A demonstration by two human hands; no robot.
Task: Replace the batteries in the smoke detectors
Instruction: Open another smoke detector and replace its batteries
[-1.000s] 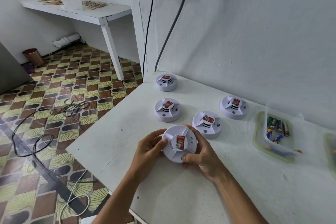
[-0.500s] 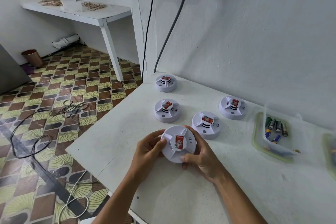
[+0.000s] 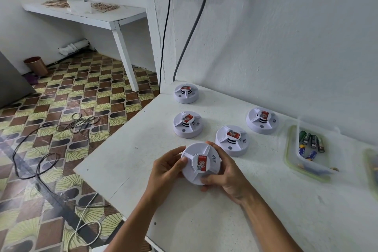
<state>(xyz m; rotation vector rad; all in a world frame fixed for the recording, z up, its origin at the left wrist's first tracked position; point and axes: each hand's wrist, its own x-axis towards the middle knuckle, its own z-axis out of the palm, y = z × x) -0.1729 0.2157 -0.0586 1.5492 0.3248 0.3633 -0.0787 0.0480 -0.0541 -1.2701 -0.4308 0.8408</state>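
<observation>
- White table (image 3: 266,221) holds four detectors at 12 o'clock and batteries (image 3: 311,143) at 3 o'clock.
- Left hand (image 3: 165,168) and right hand (image 3: 229,178) both grasp the held detector (image 3: 201,162) over the table.
- Twisting too hard could make it slip and drop.

Smooth white plastic smoke detector (image 3: 201,162), rough matt painted table (image 3: 204,221), clear plastic tub (image 3: 315,166)

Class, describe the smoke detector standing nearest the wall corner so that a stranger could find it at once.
Start at the white table and follow the grey cable down the wall. The detector stands just right of its foot. Of four on the table, it is farthest from the hands.
</observation>
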